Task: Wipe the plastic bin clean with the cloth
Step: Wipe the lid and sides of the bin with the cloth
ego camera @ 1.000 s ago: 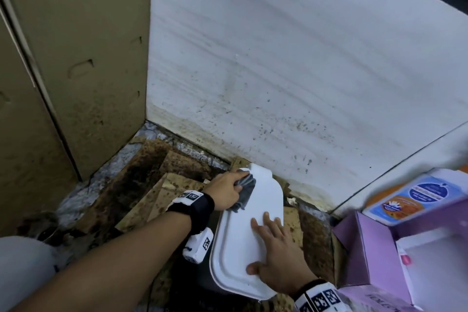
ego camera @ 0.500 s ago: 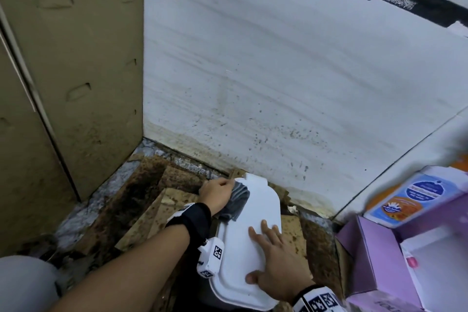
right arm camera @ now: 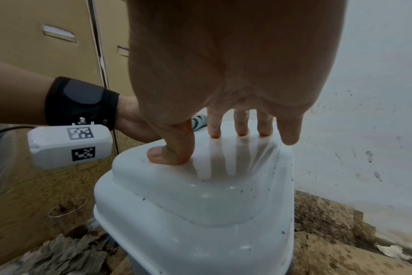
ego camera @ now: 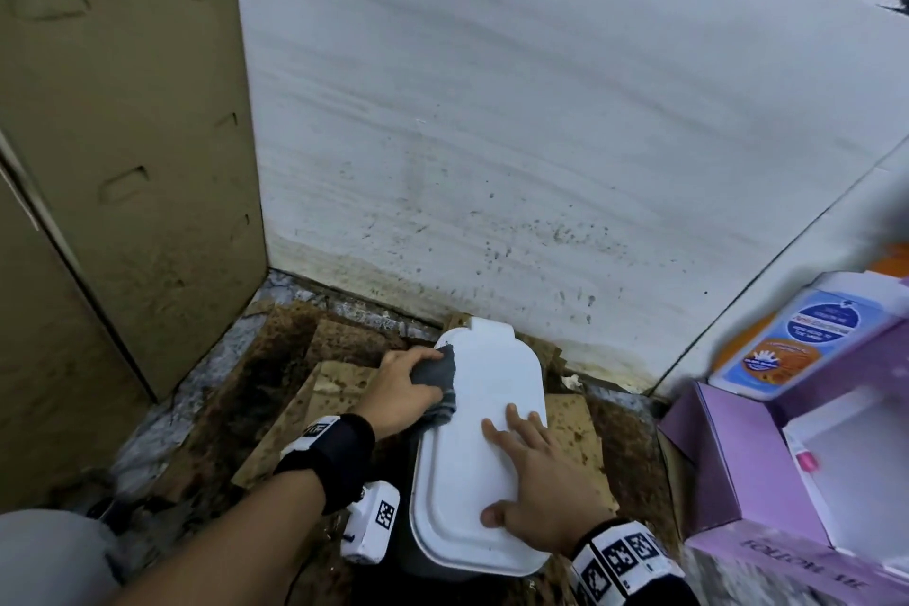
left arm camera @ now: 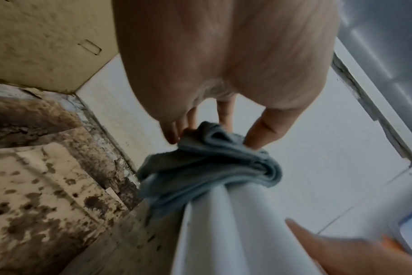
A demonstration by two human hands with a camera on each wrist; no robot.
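The plastic bin stands in the corner with its white lid [ego camera: 484, 413] facing up; its dark body [ego camera: 418, 566] shows only below the lid's near edge. My left hand [ego camera: 403, 391] grips a bunched grey cloth [ego camera: 437, 384] against the lid's far left rim, where the cloth [left arm camera: 207, 163] wraps over the white edge [left arm camera: 223, 223]. My right hand [ego camera: 533, 487] lies flat on the lid's near right part, its fingers [right arm camera: 241, 126] spread straight and the thumb [right arm camera: 172, 148] pressed down on the glossy lid [right arm camera: 200, 195].
A stained white wall [ego camera: 492, 138] rises right behind the bin, and a tan panel [ego camera: 123, 138] closes off the left. Soiled cardboard [ego camera: 339, 384] covers the floor. A purple box [ego camera: 767, 458] and a labelled white pack [ego camera: 797, 344] crowd the right. A dirty plastic cup [right arm camera: 68, 214] stands near the bin.
My left hand has slid the cloth from the lid's far end back along the left rim toward me. The right hand stays flat on the lid.
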